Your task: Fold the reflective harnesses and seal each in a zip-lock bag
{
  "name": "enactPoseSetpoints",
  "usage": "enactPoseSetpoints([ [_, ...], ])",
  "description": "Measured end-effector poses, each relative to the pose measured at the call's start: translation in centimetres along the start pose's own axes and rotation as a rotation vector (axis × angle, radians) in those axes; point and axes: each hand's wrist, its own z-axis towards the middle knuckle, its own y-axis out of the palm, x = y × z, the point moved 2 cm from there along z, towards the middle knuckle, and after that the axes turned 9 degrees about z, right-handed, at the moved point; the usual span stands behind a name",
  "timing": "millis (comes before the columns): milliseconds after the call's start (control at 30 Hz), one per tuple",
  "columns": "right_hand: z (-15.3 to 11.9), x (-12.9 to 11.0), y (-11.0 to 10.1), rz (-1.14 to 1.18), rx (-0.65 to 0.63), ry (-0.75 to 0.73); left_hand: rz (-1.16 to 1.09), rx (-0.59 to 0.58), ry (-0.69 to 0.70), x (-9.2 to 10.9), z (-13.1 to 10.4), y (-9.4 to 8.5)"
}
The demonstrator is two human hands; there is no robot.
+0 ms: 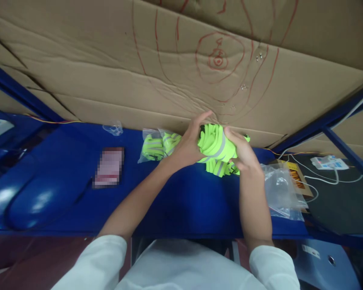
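Between my two hands is a rolled bundle of bright yellow-green reflective straps (pixel 216 141) with grey stripes. My left hand (pixel 191 145) presses its left side, thumb and fingers curved round it. On the right side my right hand (pixel 245 151) grips the same bundle. Below it on the blue table lie more yellow-green strap bundles (pixel 219 168), partly hidden by the held one. Just left of my left hand, clear bags (pixel 153 147) with similar bundles inside lie against the cardboard.
A cardboard wall (pixel 93 80) with red drawn rings stands behind the blue table (pixel 181 205). Clear plastic bags (pixel 280 189) and an open box (pixel 296 177) lie right, near white cables. A blurred-out rectangular item (pixel 109 167) and a crumpled plastic piece (pixel 113 128) lie left.
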Motion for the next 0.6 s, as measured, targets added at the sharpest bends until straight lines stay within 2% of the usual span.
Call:
enactPoseSetpoints([
  [67,0.2,0.4,0.5,-0.012,-0.059,0.007,-0.042,-0.007,0.139,0.1,0.0,-0.3],
  [133,0.4,0.6,0.9,-0.067,-0.075,-0.077,-0.112,-0.053,0.192,0.1,0.0,-0.6],
  [233,0.4,0.4,1.5,-0.219,0.039,-0.270,-0.151,-0.078,0.179,0.3,0.2,-0.9],
  [300,0.1,0.0,1.8,-0.324,0.115,-0.324,-0.152,-0.074,0.147,0.3,0.5,-1.3],
  [333,-0.2,-0.3,1.9,-0.373,0.111,-0.328,-0.156,-0.077,0.134,0.2,0.6,-1.5],
  [400,-0.8,-0.9,2.0,-0.457,0.013,-0.345,-0.156,-0.079,0.119,0.2,0.7,-2.0],
  [500,-1.5,-1.8,2.3,-0.577,-0.204,-0.458,-0.136,-0.088,0.084,0.0,0.7,-2.5],
  [600,-1.8,-2.4,2.6,-0.706,-0.229,-0.557,-0.141,-0.110,0.037,-0.3,0.6,-2.7],
])
